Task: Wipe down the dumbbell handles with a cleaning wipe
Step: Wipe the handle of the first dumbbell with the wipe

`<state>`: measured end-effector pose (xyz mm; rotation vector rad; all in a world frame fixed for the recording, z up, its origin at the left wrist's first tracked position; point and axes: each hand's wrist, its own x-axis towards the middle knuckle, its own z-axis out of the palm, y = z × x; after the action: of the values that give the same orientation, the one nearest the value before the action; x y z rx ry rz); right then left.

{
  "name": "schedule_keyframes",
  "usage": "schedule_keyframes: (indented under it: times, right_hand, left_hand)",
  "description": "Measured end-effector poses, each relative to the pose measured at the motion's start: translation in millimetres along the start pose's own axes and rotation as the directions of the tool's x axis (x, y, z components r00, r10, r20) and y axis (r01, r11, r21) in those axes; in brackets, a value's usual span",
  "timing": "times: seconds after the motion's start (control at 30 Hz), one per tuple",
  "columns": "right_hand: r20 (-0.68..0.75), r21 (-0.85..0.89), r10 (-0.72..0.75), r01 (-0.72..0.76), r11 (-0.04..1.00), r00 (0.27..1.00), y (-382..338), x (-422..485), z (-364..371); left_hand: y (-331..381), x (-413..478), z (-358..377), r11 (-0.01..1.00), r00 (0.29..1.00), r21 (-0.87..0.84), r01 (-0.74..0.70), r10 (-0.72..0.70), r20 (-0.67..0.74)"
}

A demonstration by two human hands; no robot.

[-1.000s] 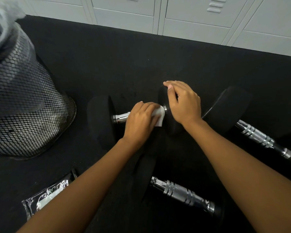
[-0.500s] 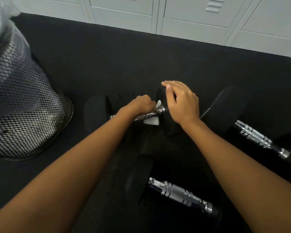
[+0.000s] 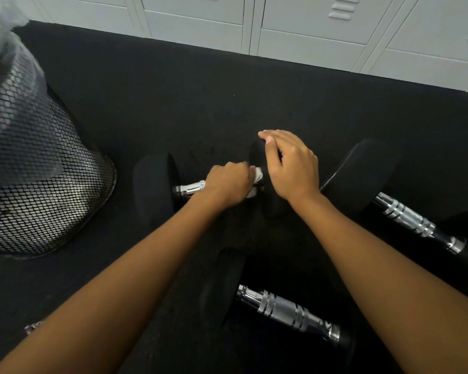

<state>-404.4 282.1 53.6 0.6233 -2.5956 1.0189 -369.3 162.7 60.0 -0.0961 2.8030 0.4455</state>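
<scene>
The left hand point(image 3: 229, 182) is closed around the handle point(image 3: 189, 188) of the far dumbbell point(image 3: 156, 201), with the white wipe point(image 3: 257, 176) folded between palm and metal. Only a small crumpled corner of the wipe shows at the right side of the fist. I think the grip goes all around so that the wipe reaches the whole round of the bar in one pass.

The right hand point(image 3: 292, 168) lies on the right weight point(image 3: 257, 155) of this same dumbbell, with its fingers laid rather straight over the top and not clenched. This is probably to stop the dumbbell from rolling while the other hand rubs.

The handle is bright chrome, a thin cylinder with a stepped collar at its bare end. The weights are thick, matte black discs — they look like rubber.

Two more dumbbells lie on the black floor mat point(image 3: 227, 90): the near dumbbell point(image 3: 284, 310) and the right dumbbell point(image 3: 408, 218). Their chrome handles have ringed bands. No hand touches them, so I judge that they wait for their turn.

At the left stands a bin point(image 3: 46, 190) of black wire mesh with a grey liner — likely the place for the used wipe. Pale metal lockers point(image 3: 308, 39) are behind.
</scene>
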Motion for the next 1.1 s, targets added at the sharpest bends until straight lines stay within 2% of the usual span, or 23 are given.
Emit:
schedule_keyframes:
  times: [0.07, 0.17, 0.23, 0.3, 0.4, 0.53, 0.63, 0.93, 1.1]
  right_hand:
    - [-0.001, -0.002, 0.003, -0.003, 1.000, 1.000, -0.2, 0.3, -0.7]
    - [-0.004, -0.005, 0.011, -0.011, 1.000, 1.000, -0.9, 1.8, -0.8]
    - [0.001, -0.009, 0.011, -0.011, 1.000, 1.000, -1.6, 1.3, -0.3]
    - [0.005, -0.009, 0.013, -0.012, 1.000, 1.000, -1.7, 1.7, -0.3]
    - [0.004, -0.015, 0.013, -0.013, 1.000, 1.000, -1.9, 3.2, -1.0]
    - [-0.001, -0.022, 0.011, -0.011, 1.000, 1.000, -2.7, 2.2, -1.7]
    - [-0.004, -0.027, 0.015, -0.015, 1.000, 1.000, -3.3, 1.8, -2.3]
    - [0.027, -0.037, 0.024, -0.023, 0.999, 0.999, -5.5, 3.2, -4.7]
    - [0.007, -0.036, 0.011, -0.011, 0.999, 1.000, -4.9, 2.5, -4.4]
  left_hand:
    - [-0.8, 5.6, -2.0, 0.999, 0.999, -0.011, 0.038, -0.038, 0.036]
    - [2.2, 18.1, -4.9, 0.966, 0.970, -0.170, 0.193, -0.162, 0.182]
    - [7.2, 20.3, -6.7, 0.953, 0.966, -0.203, 0.224, -0.188, 0.180]
    - [13.0, 13.3, -7.2, 0.976, 0.982, -0.136, 0.170, -0.157, 0.104]
    - [10.8, -0.3, 6.9, 0.999, 0.995, -0.023, 0.036, -0.038, -0.093]
    - [-4.8, -11.5, 23.4, 0.986, 0.941, -0.120, -0.117, 0.072, -0.330]
    - [-12.5, -17.7, 27.4, 0.972, 0.877, -0.055, -0.228, 0.180, -0.446]
    - [-3.5, -13.8, 39.5, 0.963, 0.744, 0.043, -0.265, 0.233, -0.626]
    - [-13.8, -15.2, 46.4, 0.955, 0.735, 0.126, -0.267, 0.287, -0.614]
